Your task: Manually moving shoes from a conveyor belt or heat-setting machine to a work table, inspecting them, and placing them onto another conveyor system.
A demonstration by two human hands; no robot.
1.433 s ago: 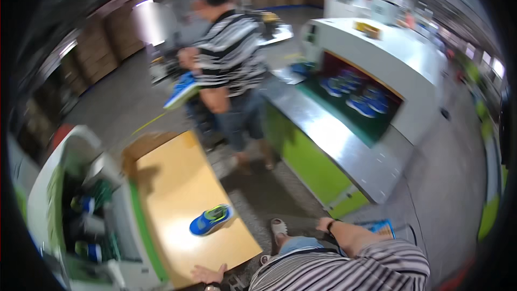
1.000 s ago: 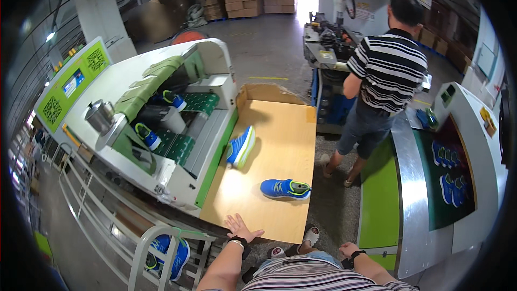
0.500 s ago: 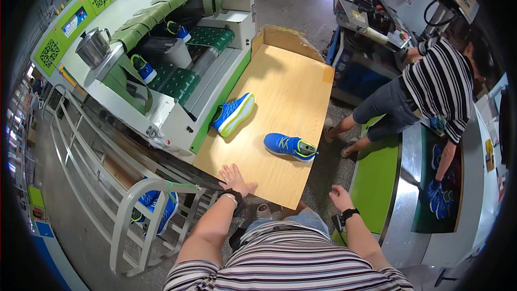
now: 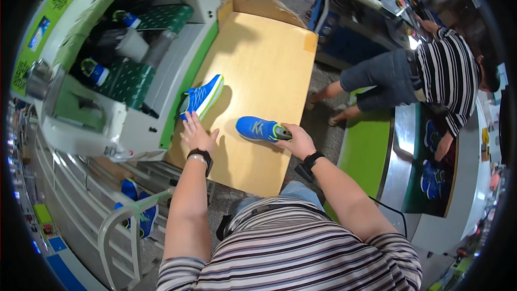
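Two blue sneakers with lime-green trim are on a light wooden board. One sneaker [image 4: 203,97] leans on its side at the board's left edge, its pale sole facing right. My left hand [image 4: 198,137] is at its heel end, fingers spread; whether the fingertips touch it I cannot tell. The other sneaker [image 4: 253,128] stands on its sole farther right, toe to the left, with a dark insert in its opening. Around its heel closes my right hand [image 4: 299,143], thumb and fingers at the collar.
Left of the wooden board [image 4: 264,64] stands a white-green machine [image 4: 188,37] with shoes on its green conveyor [image 4: 126,83]. A metal rack [image 4: 102,237] holding blue sneakers is at lower left. To the right, a co-worker [image 4: 425,70] reaches over another conveyor carrying blue shoes [image 4: 431,178].
Both my hands have moved forward over the board: the left to the leaning sneaker, the right from beside the board onto the other sneaker's heel. My view has shifted too.
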